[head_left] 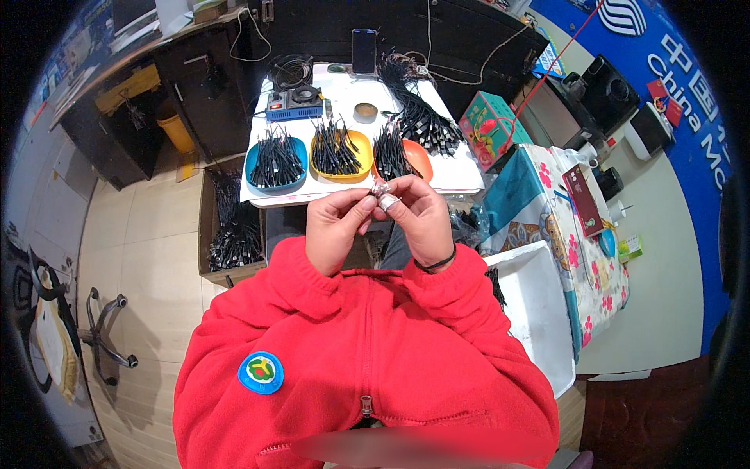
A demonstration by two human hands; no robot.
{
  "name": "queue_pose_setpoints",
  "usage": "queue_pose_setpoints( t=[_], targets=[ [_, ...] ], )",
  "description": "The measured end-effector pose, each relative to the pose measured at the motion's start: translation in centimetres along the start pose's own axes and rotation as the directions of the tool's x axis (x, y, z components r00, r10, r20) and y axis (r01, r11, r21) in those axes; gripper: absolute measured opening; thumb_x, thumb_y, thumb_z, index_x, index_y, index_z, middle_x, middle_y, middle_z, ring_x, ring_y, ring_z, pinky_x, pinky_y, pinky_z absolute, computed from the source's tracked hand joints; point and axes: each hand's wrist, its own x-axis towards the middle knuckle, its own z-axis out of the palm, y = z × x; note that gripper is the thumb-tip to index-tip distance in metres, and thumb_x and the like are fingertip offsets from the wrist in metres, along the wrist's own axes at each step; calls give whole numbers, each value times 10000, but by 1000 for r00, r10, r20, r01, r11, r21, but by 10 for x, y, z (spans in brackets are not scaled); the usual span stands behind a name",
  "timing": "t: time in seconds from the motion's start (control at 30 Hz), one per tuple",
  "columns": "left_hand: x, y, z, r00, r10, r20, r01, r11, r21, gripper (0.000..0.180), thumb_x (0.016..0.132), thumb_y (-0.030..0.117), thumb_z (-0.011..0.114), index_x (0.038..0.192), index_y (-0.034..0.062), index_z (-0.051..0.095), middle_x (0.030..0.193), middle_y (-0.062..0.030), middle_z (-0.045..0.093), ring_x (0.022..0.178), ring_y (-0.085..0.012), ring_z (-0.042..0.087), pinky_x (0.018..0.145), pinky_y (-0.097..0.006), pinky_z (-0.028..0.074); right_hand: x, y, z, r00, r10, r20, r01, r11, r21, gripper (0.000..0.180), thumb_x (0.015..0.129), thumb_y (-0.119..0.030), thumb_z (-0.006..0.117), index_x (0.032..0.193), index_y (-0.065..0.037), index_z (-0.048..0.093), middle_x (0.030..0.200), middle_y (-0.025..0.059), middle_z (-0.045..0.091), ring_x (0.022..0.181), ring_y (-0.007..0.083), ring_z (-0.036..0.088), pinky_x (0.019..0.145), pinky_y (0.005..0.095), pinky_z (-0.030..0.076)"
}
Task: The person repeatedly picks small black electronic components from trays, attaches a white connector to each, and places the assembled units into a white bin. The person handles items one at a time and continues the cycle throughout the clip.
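In front of my chest, just off the table's near edge, my left hand (337, 227) and my right hand (422, 220) meet fingertip to fingertip. Both are closed in a pinch on a small shiny, silvery piece (380, 189), mostly covered by the fingers; its kind cannot be made out. Right beyond the hands is an orange plate (419, 159) bearing short black cables (391, 153). To its left are a yellow plate (362, 146) and a blue plate (273, 187), each heaped with similar cables.
On the white table (449, 181) are a blue box-shaped device (293, 114), a round tin (365, 112), an upright phone (363, 51) and a large cable bundle (426, 117). A white bin (539, 305) stands right, a cable-filled box (234, 234) left. A carton (494, 129) stands beyond the table's right side.
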Motion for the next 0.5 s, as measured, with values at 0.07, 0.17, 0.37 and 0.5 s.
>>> queue_pose_setpoints(
  t=[0.07, 0.17, 0.37, 0.5],
  targets=[
    [0, -1, 0, 1000, -8, 3, 8, 1000, -2, 177, 909, 77, 579, 1021, -37, 655, 773, -74, 660, 567, -54, 476, 497, -182, 358, 0, -1, 1, 1000, -14, -12, 13, 998, -67, 134, 870, -29, 613, 991, -1, 561, 909, 38, 617, 799, 95, 597, 674, 218, 479],
    [0, -2, 0, 1000, -22, 13, 22, 1000, -22, 180, 911, 79, 577, 1027, -36, 654, 775, -74, 660, 571, -55, 479, 500, -180, 358, 0, 0, -2, 999, -33, -9, 32, 993, -115, 125, 875, -34, 603, 988, -5, 557, 916, 41, 614, 794, 97, 597, 681, 219, 479],
    [-1, -2, -1, 1000, -15, -14, 14, 998, -60, 186, 907, 72, 582, 1042, -36, 648, 785, -78, 665, 573, -56, 487, 501, -179, 361, 3, 8, -8, 993, 108, 41, -115, 949, 295, 79, 889, -63, 571, 946, -15, 547, 904, 46, 612, 809, 103, 591, 700, 231, 485],
    [-1, -4, 0, 1000, -3, -14, 2, 999, -43, 184, 905, 73, 586, 1040, -34, 650, 788, -82, 669, 575, -56, 488, 502, -182, 365, 2, 7, -4, 985, 169, 26, -167, 914, 370, 87, 879, -48, 600, 946, -24, 551, 922, 31, 613, 769, 84, 584, 728, 234, 490]
  ],
)
